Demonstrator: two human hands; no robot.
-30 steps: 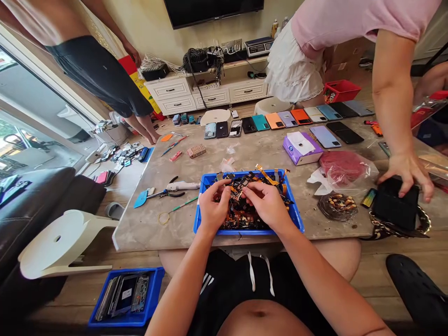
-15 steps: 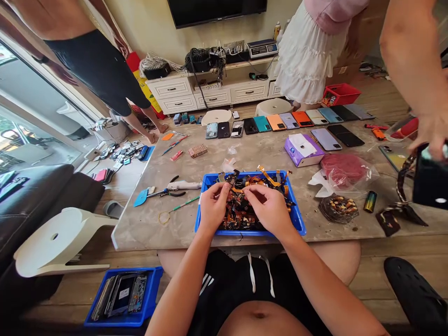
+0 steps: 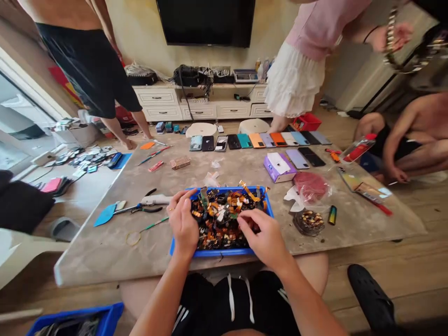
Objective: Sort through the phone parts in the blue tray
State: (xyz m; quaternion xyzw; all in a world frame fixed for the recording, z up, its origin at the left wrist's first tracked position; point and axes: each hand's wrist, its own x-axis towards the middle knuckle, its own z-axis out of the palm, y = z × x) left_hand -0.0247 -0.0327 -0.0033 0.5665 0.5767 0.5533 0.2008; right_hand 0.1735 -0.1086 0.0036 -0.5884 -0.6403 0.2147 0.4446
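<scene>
A blue plastic bin (image 3: 224,253) stands at the table's near edge, heaped with small phone parts (image 3: 219,233), mostly orange and black flex cables and little modules. My left hand (image 3: 184,228) lies over the bin's left rim, its fingers stretched out and nothing seen in it. Over the right half of the bin, my right hand (image 3: 266,235) has thumb and forefinger pinched together just above the parts. Whatever sits between those fingertips is too small to make out. A silvery module (image 3: 222,213) lies on the heap left of that pinch.
Pliers (image 3: 149,207) and a blue spudger (image 3: 105,215) lie left of the bin. Phones (image 3: 257,140) line the far side. A purple box (image 3: 280,168), a coiled brown bundle (image 3: 308,222) and a lighter (image 3: 332,215) lie right. Several people are around the table.
My hands were together above the bin; now the left has moved to the left rim and the right stays over the parts. The phone-holding arm at right has left, and the view has shifted.
</scene>
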